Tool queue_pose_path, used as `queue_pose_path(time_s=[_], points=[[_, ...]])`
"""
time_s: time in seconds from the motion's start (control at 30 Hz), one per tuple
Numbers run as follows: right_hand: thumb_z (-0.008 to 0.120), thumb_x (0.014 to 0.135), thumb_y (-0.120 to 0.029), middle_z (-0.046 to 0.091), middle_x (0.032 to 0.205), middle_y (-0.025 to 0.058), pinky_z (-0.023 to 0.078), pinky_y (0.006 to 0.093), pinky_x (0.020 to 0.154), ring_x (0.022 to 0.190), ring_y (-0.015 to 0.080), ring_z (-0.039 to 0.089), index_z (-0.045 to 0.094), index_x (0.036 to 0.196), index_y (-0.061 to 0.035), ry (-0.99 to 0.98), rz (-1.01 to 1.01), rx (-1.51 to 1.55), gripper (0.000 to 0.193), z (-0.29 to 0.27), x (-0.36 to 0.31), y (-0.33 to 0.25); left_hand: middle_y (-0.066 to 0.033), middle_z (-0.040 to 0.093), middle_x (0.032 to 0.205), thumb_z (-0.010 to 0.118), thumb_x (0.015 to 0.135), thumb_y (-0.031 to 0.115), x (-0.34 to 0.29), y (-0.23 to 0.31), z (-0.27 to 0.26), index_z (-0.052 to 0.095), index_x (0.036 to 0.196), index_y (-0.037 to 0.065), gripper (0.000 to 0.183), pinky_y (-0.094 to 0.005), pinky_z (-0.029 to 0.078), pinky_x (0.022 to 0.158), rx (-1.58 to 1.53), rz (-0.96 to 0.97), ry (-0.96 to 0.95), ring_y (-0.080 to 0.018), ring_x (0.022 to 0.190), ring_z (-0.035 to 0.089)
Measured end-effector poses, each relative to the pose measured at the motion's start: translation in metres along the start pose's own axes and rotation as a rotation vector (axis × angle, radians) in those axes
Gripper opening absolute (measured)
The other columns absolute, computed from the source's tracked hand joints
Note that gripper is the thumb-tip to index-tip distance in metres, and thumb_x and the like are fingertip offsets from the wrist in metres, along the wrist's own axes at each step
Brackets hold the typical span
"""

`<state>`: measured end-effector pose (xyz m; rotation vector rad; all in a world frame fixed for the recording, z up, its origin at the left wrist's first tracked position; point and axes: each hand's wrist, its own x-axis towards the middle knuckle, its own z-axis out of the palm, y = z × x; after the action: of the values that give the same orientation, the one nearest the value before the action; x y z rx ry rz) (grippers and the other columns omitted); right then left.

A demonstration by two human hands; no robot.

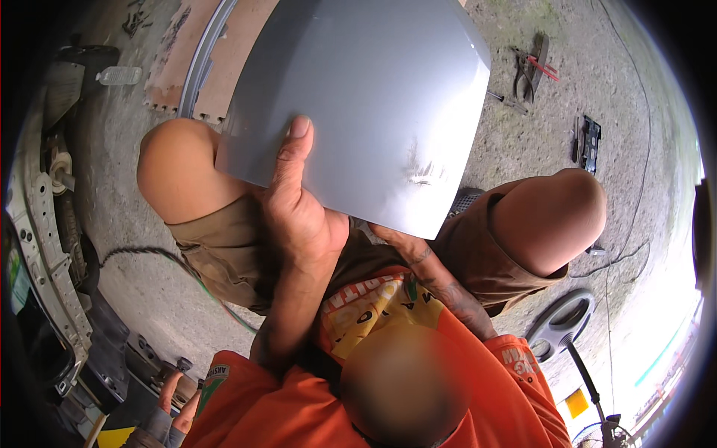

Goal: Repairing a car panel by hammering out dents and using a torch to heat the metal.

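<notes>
On my feed the left hand [306,220] is clamped on the near edge of the silver panel [351,112], its thumb laid along the upper face, the other fingers hidden beneath. The right hand [407,243] reaches under the same edge, just right of the left one; the panel covers its fingertips, so I cannot tell whether they grip. From both hands the panel stretches ahead, and I make out a dark scuff [420,173] in front of the right fingers. Outside the left fingers is a bare left knee [178,168]; outside the right fingers, the right knee [560,213]. Ahead and left of the left thumb I see a curved strip [200,63] on a brown mat [173,60], then a bottle [118,75]. Ahead and right of the right fingers lie pliers [534,78], a screwdriver [514,104] and a black part [590,142]. Well left of the left hand are car parts [52,276].
</notes>
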<state>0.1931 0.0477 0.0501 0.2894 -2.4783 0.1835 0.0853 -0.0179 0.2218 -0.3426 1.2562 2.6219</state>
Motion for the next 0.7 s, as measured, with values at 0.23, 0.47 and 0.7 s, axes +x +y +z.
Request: queue_pose_path(time_s=[0.23, 0.47, 0.7], points=[[0.055, 0.086, -0.010, 0.065, 0.097, 0.0111, 0.050, 0.0429, 0.080, 0.088, 0.0287, 0.062, 0.066, 0.104, -0.0028, -0.011, 0.061, -0.026, 0.022, -0.004, 0.002, -0.003, -0.0036, 0.065, 0.109, 0.060, 0.096, 0.021, 0.001, -0.004, -0.009, 0.067, 0.108, 0.004, 0.021, -0.0302, 0.048, 0.089, 0.001, 0.024, 0.020, -0.0153, 0.102, 0.060], [0.057, 0.089, -0.013, 0.064, 0.111, 0.0111, 0.053, 0.0407, 0.089, 0.101, 0.0273, 0.063, 0.064, 0.117, -0.0044, 0.018, -0.013, -0.191, 0.030, -0.007, 0.001, 0.002, -0.0048, 0.065, 0.112, 0.059, 0.096, 0.019, 0.003, 0.000, -0.002, 0.066, 0.111, 0.003, 0.023, -0.0317, 0.048, 0.092, -0.017, 0.021, 0.003, -0.0169, 0.104, 0.060], [0.055, 0.092, -0.015, 0.063, 0.117, 0.0109, 0.053, 0.0402, 0.091, 0.103, 0.0255, 0.064, 0.060, 0.123, -0.0043, -0.039, 0.111, 0.158, 0.033, -0.007, -0.006, 0.005, -0.0059, 0.064, 0.114, 0.058, 0.097, 0.018, 0.003, -0.004, -0.007, 0.063, 0.116, 0.001, 0.026, -0.0325, 0.048, 0.092, -0.010, -0.010, -0.018, -0.0180, 0.106, 0.060]])
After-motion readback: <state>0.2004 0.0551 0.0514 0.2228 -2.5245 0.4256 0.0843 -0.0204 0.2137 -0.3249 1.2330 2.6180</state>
